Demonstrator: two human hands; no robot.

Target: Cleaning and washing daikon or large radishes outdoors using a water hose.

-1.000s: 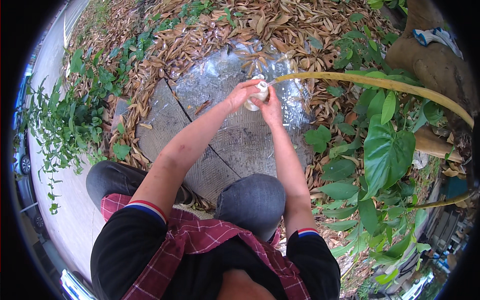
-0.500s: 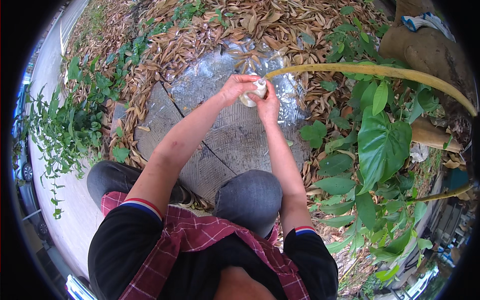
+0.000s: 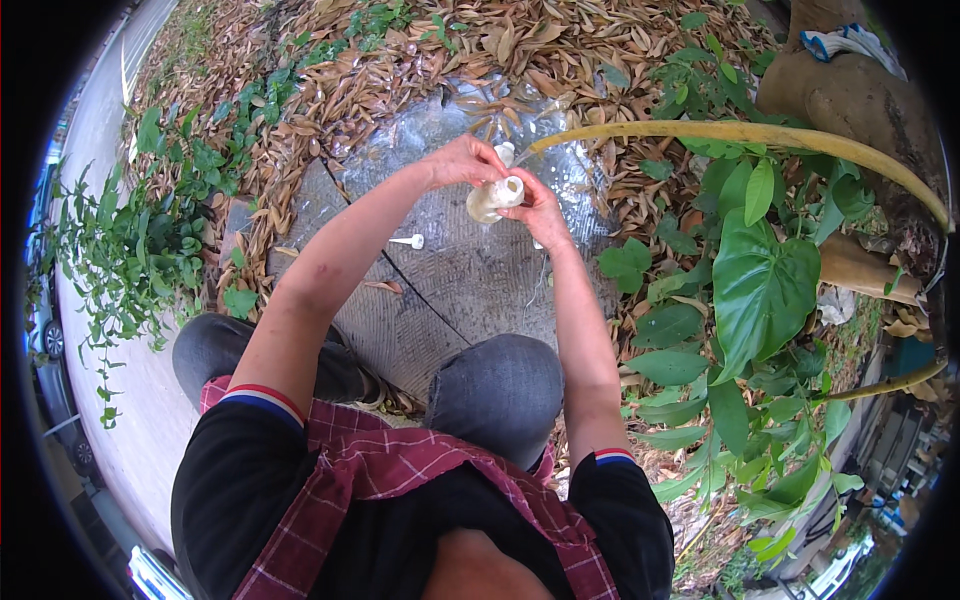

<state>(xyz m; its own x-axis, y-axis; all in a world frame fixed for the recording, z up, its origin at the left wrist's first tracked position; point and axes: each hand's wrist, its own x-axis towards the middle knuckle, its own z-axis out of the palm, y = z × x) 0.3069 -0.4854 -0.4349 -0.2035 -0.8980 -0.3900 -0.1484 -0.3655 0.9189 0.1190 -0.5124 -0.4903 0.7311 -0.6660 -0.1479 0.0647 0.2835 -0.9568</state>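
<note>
My right hand (image 3: 541, 208) grips a whitish hollow fitting (image 3: 487, 203), its round open end tilted up toward me. Against the fitting's upper side, my left hand (image 3: 468, 163) has its fingers bent together; their tips are partly hidden. Just beyond the hands, a yellow hose (image 3: 720, 133) comes in from the right, with its end close to a small white piece (image 3: 505, 153). Another small white piece with a thin stem (image 3: 410, 241) lies on the wet slab (image 3: 430, 310), left of the fitting.
Dry brown leaves (image 3: 480, 45) surround the slab's far side. Green plants (image 3: 765, 285) crowd the right, below a thick trunk (image 3: 840, 105) with a white and blue glove (image 3: 850, 42) on it. Bushes (image 3: 130, 250) and a paved road (image 3: 120, 400) with parked cars lie left.
Both hands have shifted slightly toward me and apart, tilting the fitting so its opening shows. Small white pieces on the slab and by the hose, formerly covered, have come into view.
</note>
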